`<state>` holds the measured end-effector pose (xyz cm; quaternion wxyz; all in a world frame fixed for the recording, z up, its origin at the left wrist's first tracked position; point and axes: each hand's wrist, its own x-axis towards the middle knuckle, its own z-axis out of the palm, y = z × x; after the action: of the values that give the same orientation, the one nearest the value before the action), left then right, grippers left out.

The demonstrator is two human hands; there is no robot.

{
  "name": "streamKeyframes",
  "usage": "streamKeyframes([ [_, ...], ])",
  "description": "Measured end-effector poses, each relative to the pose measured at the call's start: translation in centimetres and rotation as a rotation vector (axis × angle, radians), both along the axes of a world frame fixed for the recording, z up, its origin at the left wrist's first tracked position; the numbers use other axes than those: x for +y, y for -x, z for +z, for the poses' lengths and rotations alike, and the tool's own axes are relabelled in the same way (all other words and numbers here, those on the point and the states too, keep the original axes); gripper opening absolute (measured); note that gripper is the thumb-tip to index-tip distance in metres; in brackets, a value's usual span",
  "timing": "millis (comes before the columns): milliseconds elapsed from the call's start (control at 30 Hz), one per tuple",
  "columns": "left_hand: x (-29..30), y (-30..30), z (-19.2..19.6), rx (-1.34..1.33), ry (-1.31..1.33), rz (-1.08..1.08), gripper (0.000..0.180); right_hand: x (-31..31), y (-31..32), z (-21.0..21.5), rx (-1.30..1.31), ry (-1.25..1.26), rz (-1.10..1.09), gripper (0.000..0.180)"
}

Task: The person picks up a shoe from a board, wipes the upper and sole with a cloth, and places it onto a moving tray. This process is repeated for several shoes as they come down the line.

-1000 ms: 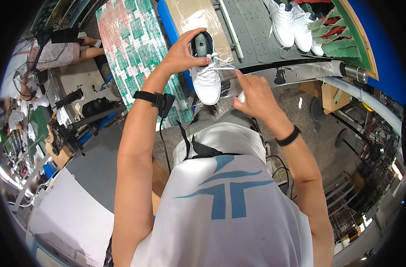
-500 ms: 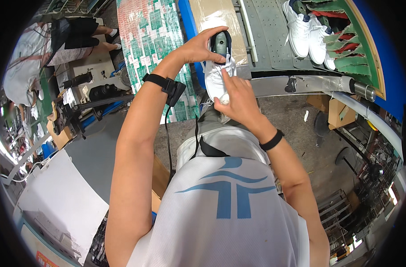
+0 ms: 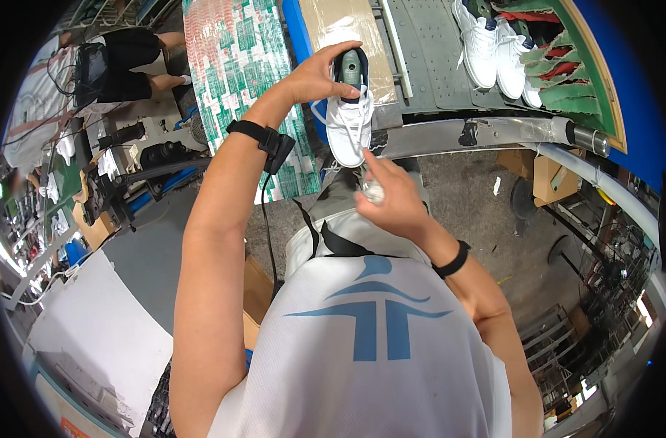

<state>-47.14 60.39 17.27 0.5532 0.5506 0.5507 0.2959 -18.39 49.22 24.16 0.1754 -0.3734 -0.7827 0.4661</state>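
Note:
A white lace-up sneaker (image 3: 346, 135) with a dark lining points its toe toward me, and a grey-green last (image 3: 351, 68) fills its opening. My left hand (image 3: 315, 77) is closed around the collar, thumb on the near side of the opening and fingers at the heel. Loose white laces hang at the shoe's sides. Just off the toe is my right hand (image 3: 397, 196), its index finger stretched toward the shoe. A small whitish wad (image 3: 374, 192) sits between that hand's thumb and curled fingers; its material is unclear.
More white sneakers (image 3: 479, 55) stand on a grey conveyor (image 3: 428, 55) before a green-fringed opening (image 3: 585, 80). A metal rail (image 3: 508, 131) runs along the conveyor's near edge. A taped carton (image 3: 340, 25) and a patterned green-white board (image 3: 238, 80) lie left; another person (image 3: 121, 69) stands beyond.
My right hand has drawn back from the shoe's laces toward me, past the toe, the whitish wad moving with it. My left hand keeps its hold on the sneaker.

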Motion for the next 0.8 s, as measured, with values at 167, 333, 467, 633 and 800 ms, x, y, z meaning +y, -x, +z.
streamKeyframes([
  [167, -0.1, 0.3, -0.9, 0.065, -0.040, -0.023, 0.105, 3.4, 1.5, -2.1, -0.088, -0.392, 0.014, 0.083],
  [333, 0.2, 0.0, -0.6, 0.068, -0.047, -0.005, 0.105, 4.4, 1.0, -3.5, -0.198, -0.481, 0.070, 0.080],
  [467, 0.0, -0.8, 0.2, 0.034, -0.024, -0.008, 0.103, 2.8, 0.9, -1.0, -0.273, -0.353, 0.068, 0.081],
  [633, -0.4, -0.9, 0.5, -0.034, 0.053, 0.025, 0.102, 3.5, 0.7, -2.3, -0.338, -0.422, 0.041, 0.083],
  [800, 0.0, -0.6, 0.0, 0.071, -0.048, 0.002, 0.104, -1.5, -2.4, 1.3, -0.206, -0.346, 0.086, 0.090],
])
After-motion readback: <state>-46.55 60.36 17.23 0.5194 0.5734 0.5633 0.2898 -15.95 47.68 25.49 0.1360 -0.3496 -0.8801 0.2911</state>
